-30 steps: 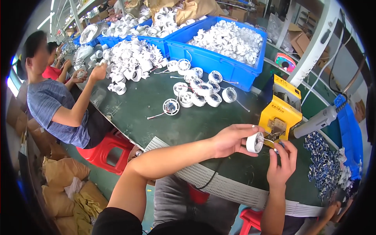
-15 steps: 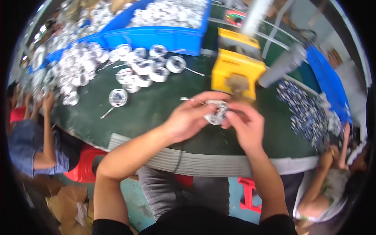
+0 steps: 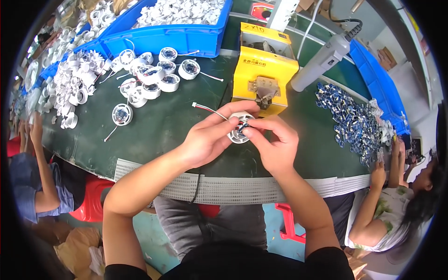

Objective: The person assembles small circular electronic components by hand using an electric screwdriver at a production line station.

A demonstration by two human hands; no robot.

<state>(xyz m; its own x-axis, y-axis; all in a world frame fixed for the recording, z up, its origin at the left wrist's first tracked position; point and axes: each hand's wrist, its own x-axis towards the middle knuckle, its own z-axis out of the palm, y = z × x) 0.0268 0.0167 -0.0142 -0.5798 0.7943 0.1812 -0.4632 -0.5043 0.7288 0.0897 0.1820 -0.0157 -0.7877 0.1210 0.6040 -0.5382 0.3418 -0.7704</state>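
Note:
My left hand (image 3: 204,139) is closed around a round white plastic housing (image 3: 238,136), held above the green table in front of the yellow machine. A thin cable (image 3: 207,108) with a small white plug sticks out to the left past my left fingers. Inside the ring sits a small dark blue circuit board (image 3: 242,126). My right hand (image 3: 277,143) grips the housing's right side, its thumb and fingertips pressed at the board. The fingers partly hide the board and the far rim.
Behind stands a yellow machine (image 3: 263,65) with a grey power tool (image 3: 322,63) leaning beside it. Blue circuit boards (image 3: 352,123) are heaped at right. Several wired white housings (image 3: 151,74) lie at left, near a blue bin (image 3: 163,42) of white parts. People work at both sides.
The view has shifted, so the table things appear further left. The housing has tilted to show its open face and board, with both hands still on it.

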